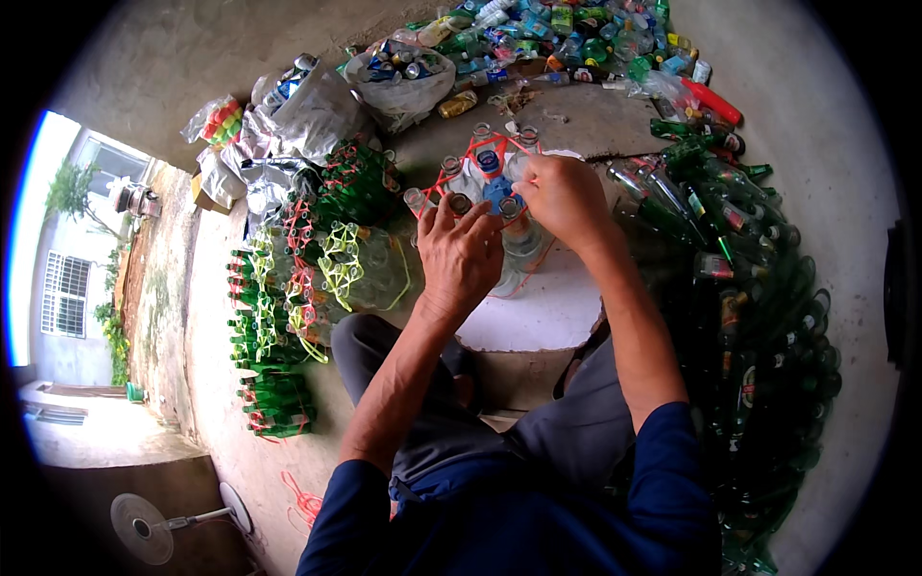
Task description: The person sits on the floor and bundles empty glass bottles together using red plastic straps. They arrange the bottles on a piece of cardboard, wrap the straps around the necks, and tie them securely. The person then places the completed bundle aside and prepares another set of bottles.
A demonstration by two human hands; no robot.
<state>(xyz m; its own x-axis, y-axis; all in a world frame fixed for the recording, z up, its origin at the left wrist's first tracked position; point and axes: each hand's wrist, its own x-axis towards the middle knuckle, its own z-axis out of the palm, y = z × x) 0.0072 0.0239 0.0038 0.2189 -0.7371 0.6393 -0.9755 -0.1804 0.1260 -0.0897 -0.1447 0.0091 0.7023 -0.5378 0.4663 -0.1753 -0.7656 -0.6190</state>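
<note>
A group of upright glass bottles [522,248], mostly clear, stands on a white board [533,320] in front of my knees. Among them is a blue bottle [497,190]. Red string [475,146] runs from neck to neck around the group. My right hand [565,198] pinches the string between thumb and forefinger at the group's right side. Over the near-left necks lies my left hand [461,252], its fingers spread around a dark bottle mouth [459,204]. Whether those fingers grip the neck is hidden.
Bundles of tied green bottles [277,396] stand at the left. Loose glass bottles [742,345] are heaped at the right. Plastic bottles [562,36] and a sack of cans [400,83] lie at the far side. A fan [142,529] and loose red string [306,500] are at lower left.
</note>
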